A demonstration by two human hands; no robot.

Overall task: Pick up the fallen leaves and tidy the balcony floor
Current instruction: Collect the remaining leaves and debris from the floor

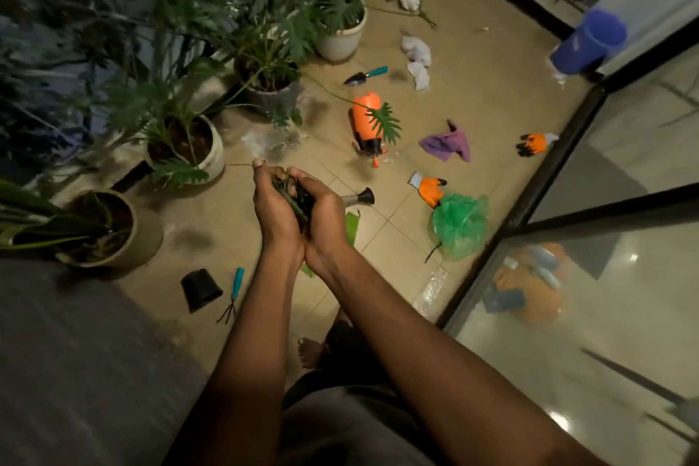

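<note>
My left hand (274,208) and my right hand (327,217) are cupped together in front of me, above the tiled balcony floor (472,95). Between them they hold a bunch of dark green leaves (297,200). A thin stem sticks out to the left from under my left thumb. A flat green leaf (352,229) lies on the floor just right of my right wrist. A crumpled green plastic bag (459,225) lies on the floor to the right, with a stem poking out of it.
Several potted plants (189,147) line the left side. Scattered on the floor: an orange sprayer (366,121), trowel (365,75), hand rake (232,293), black pot (200,289), orange gloves (431,190), purple cloth (450,142), white rags (416,57). Blue bucket (588,42) at far right. Glass doors on the right.
</note>
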